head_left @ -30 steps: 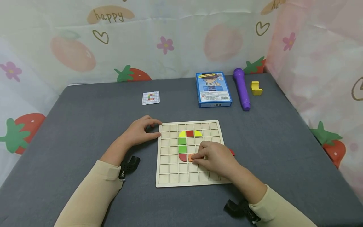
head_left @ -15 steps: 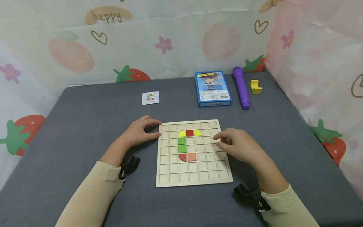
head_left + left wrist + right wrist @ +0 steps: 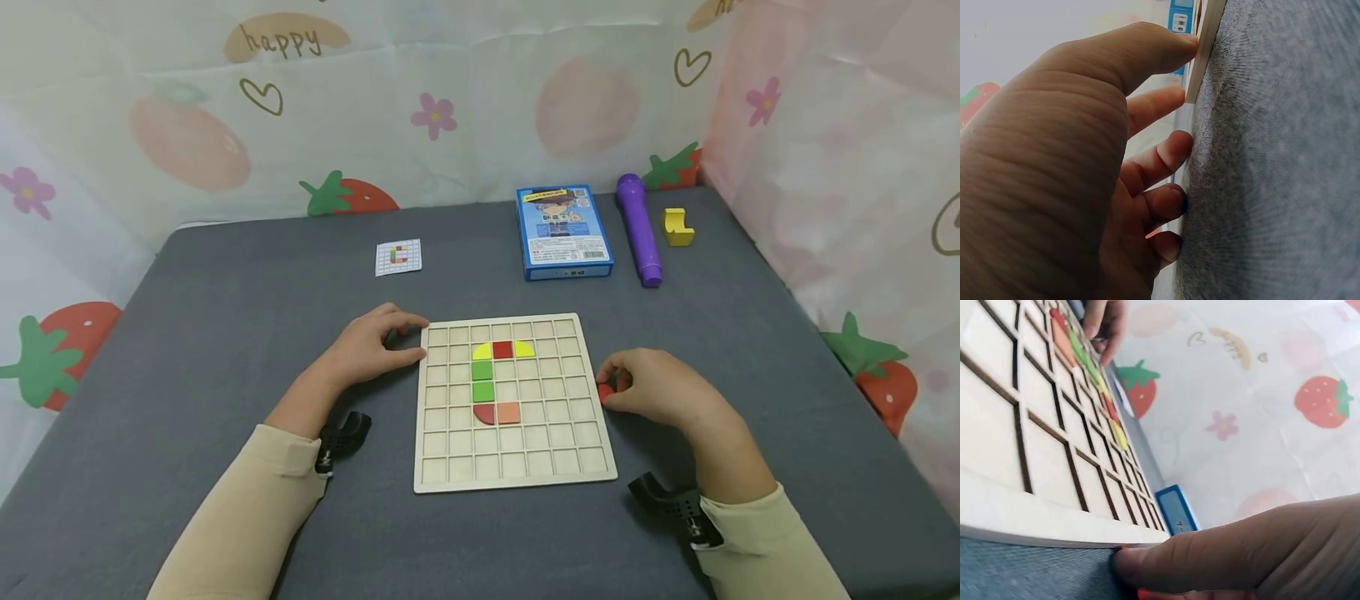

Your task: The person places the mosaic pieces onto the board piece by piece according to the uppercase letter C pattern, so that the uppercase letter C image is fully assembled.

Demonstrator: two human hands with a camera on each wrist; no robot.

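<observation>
A wooden grid board (image 3: pixel 517 471) lies on the table with coloured tiles in its cells. Yellow quarter-round tiles (image 3: pixel 524 350) flank a red square (image 3: pixel 502 350) in the upper row. Green squares (image 3: pixel 482 381) run down from there to a red quarter-round tile (image 3: pixel 484 414), beside which sits an orange square (image 3: pixel 508 412). My left hand (image 3: pixel 375 343) rests thumb and index fingertip against the board's left edge, its other fingers loosely bent. Off the right edge, my right hand (image 3: pixel 663 387) pinches a red piece (image 3: pixel 604 393) between thumb and fingers, which hide most of its shape.
Behind the board lies a small pattern card (image 3: pixel 398 257) printed with a coloured grid figure. Further right are a blue box (image 3: pixel 564 233), a purple microphone-shaped stick (image 3: pixel 639 232) and a yellow block (image 3: pixel 678 228). A printed curtain (image 3: pixel 480 100) hangs behind the table.
My right hand has let go of the orange square in its cell, moved right off the board and taken hold of the red piece there. My left hand has stayed put.
</observation>
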